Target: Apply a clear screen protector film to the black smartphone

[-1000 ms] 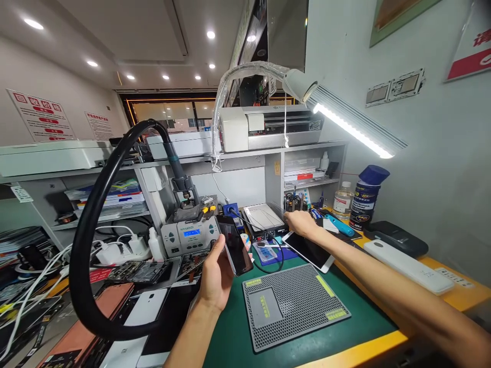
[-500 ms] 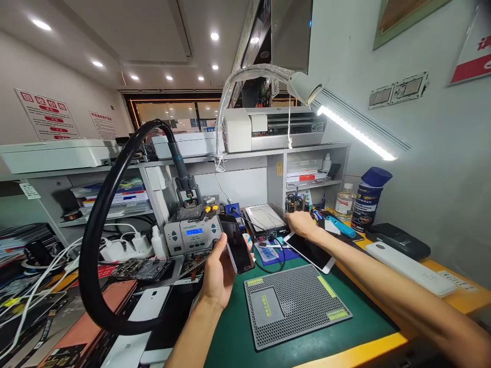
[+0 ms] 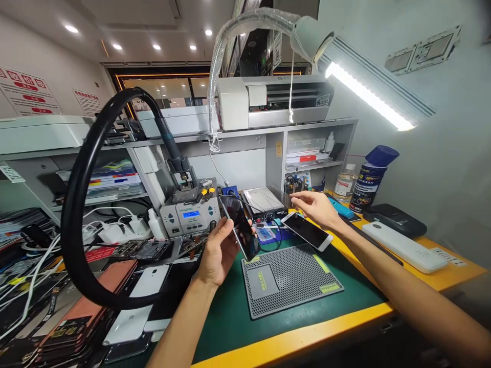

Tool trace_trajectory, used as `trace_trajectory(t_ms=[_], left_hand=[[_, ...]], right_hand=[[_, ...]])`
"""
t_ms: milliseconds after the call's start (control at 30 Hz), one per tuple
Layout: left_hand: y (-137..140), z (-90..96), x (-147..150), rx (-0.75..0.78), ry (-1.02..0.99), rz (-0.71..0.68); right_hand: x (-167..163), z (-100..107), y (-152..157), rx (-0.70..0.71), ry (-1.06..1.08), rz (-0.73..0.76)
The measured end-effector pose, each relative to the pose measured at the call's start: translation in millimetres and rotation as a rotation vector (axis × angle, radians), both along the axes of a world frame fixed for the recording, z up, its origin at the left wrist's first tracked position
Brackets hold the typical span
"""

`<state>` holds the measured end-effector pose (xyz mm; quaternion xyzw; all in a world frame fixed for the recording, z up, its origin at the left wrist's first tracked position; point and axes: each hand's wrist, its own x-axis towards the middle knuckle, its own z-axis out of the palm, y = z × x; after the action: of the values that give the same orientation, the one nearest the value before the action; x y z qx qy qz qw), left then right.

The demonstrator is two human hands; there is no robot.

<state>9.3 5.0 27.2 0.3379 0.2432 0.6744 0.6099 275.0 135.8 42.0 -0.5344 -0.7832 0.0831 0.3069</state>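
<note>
My left hand (image 3: 218, 253) is closed around a smartphone (image 3: 241, 227) with a dark, glossy screen, held tilted above the bench. My right hand (image 3: 316, 208) reaches across to the back of the bench, thumb and forefinger drawn together. Its fingertips are beside a clear sheet (image 3: 281, 196) at the right of a flat black-edged device (image 3: 264, 203); what they hold, if anything, I cannot make out. Below that hand lies a white-framed phone (image 3: 307, 231), screen up. A grey perforated mat (image 3: 295, 276) rests on the green work mat (image 3: 226, 327).
A thick black hose (image 3: 71, 220) loops at the left, before a soldering station (image 3: 187, 217). Phones and parts (image 3: 69, 312) are piled there. A lit lamp (image 3: 368, 97) hangs over the right side. A spray can (image 3: 367, 186) and bottle (image 3: 344, 183) stand at the back right.
The view has tipped downward. My right hand has shifted slightly right relative to the tool holder, and its fingers have extended more. My left hand still holds the phone, its screen turned somewhat.
</note>
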Motion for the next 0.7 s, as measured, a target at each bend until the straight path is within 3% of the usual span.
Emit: trace_trajectory(t_ms=[67,167,267,500,633,700], left_hand=[[-2.7,-0.6,3.7,0.024,0.067,-0.057],[-5.8,-3.2,11.7,0.041,0.144,-0.116],[-6.4,-9.1,20.4,0.04,0.189,-0.114],[-4.5,-22.1,35.9,0.051,0.334,-0.057],[-3.1,-17.0,20.1,0.041,0.508,-0.08],[-1.7,-12.1,5.1,0.033,0.577,-0.18]], right_hand=[[2.6,0.3,-14.0,-0.092,0.167,0.149],[0.2,-4.7,-32.5,-0.346,0.498,0.523],[-9.6,-16.8,-50.7,-0.531,0.512,0.763],[-28.3,-45.0,-71.1,-0.462,0.438,0.689],[-21.3,-40.5,-65.9,-0.481,0.359,0.756],[-15.5,-35.6,-64.0,-0.468,0.241,0.773]])
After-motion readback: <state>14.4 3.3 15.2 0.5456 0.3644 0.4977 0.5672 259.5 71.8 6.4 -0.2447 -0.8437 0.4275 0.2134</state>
